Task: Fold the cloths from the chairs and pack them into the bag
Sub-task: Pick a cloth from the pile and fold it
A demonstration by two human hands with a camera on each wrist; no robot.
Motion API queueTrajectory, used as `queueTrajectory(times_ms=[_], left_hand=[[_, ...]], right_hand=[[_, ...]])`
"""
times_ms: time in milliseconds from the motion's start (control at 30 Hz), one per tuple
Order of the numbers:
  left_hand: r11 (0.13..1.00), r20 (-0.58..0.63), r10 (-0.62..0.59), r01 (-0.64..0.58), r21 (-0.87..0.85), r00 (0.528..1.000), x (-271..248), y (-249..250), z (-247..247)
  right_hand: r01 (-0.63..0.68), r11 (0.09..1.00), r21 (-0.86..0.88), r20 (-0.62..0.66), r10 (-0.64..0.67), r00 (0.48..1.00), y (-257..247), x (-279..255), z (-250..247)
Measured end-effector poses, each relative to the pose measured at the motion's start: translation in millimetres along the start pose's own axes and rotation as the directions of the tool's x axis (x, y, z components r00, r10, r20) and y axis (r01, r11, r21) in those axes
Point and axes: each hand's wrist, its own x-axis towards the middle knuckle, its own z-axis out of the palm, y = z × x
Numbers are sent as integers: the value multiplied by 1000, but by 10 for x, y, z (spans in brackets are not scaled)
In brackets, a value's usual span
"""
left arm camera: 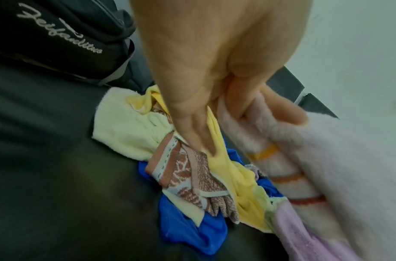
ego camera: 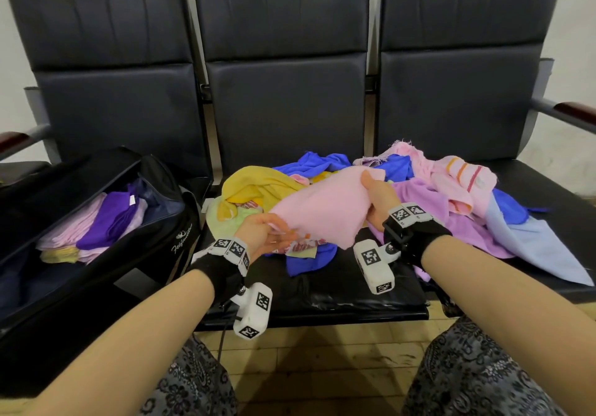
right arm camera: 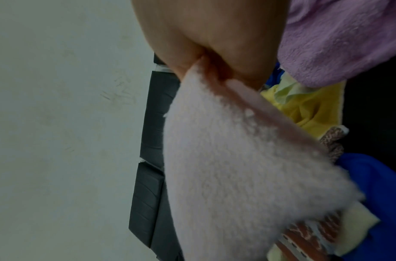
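Pale pink cloth (ego camera: 325, 209), yellow cloth (ego camera: 254, 183) left of it, royal blue cloth (ego camera: 309, 162) behind, black bag (ego camera: 106, 254), black chairs (ego camera: 283, 93)

Each bare forearm ends in a black wrist strap (ego camera: 219, 275) topped by a white band (ego camera: 233, 249) printed with black square-code markers. A white boxy camera (ego camera: 253, 314) with the same markers hangs under the left wrist on a bolted bracket, a black cable (ego camera: 222, 341) trailing from it; another camera (ego camera: 375, 265) sits by the right. Grey-and-black paisley trousers (ego camera: 477, 373) cover the knees.
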Motion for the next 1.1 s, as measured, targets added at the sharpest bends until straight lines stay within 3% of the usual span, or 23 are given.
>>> queueTrajectory(times_ms=[100, 167, 300, 400, 500, 567, 667, 767, 900, 967, 1033, 1100], left_hand=[[985, -48, -58, 65, 158, 997, 45, 5, -74], [973, -27, -90, 94, 211, 996, 50, 16, -102], [995, 90, -96, 96, 0, 991, -75, 34, 16], [983, 227, -112, 142, -120, 967, -146, 53, 150], [977, 280, -100, 147, -152, 955, -188, 59, 216], [992, 233, -56, 80, -96, 971, -171, 62, 229], [989, 13, 44, -45, 140, 999, -40, 86, 131], [901, -106, 238, -179, 394, 965, 19, 199, 80], [756, -109, 510, -385, 529, 853, -43, 314, 21], [617, -46, 470, -291, 731, 881, -79, 209, -24], [445, 79, 278, -201, 873, 957, -146, -63, -103], [410, 190, 105, -217, 886, 976, -232, -376, -197]], right_hand=[[-13, 999, -46, 73, 17, 997, -20, -75, 17], [21, 985, -174, 108, -3, 994, -48, -107, 31], [150, 881, -449, 256, -33, 966, -137, -161, 33], [159, 859, -486, 315, 2, 949, -205, -293, 4], [172, 872, -458, 327, -15, 945, -229, -347, -38], [152, 874, -461, 300, -8, 954, -207, -292, -77], [109, 890, -443, 303, 34, 952, -150, -262, -105], [260, 849, -459, 355, -93, 930, -81, -135, -118], [575, 622, -531, 487, -331, 808, -62, -327, -22], [626, 537, -565, 591, -266, 762, 123, -374, -74], [616, 466, -636, 641, -127, 757, 432, -366, -210], [629, 377, -679, 679, -1, 734, 749, -343, -358]])
